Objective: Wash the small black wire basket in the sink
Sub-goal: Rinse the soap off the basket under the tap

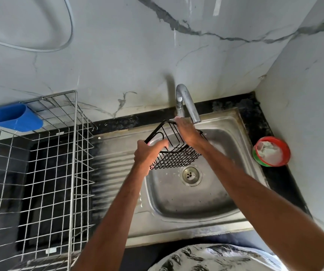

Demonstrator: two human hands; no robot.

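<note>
A small black wire basket [176, 156] is tilted above the steel sink [225, 204], just under the chrome tap [186, 100]. My left hand [147, 153] grips its near left edge. My right hand [188, 133] lies flat over the basket's upper side, fingertips up by the tap's base, and hides part of the wires. Whether water runs from the spout, I cannot tell. The drain [190, 176] lies below the basket.
A large silver wire dish rack [39, 173] stands on the black counter to the left, with a blue plastic holder [14, 118] hung on its rim. A red and green bowl [271, 151] with white stuff in it sits right of the sink. Marble walls close the corner.
</note>
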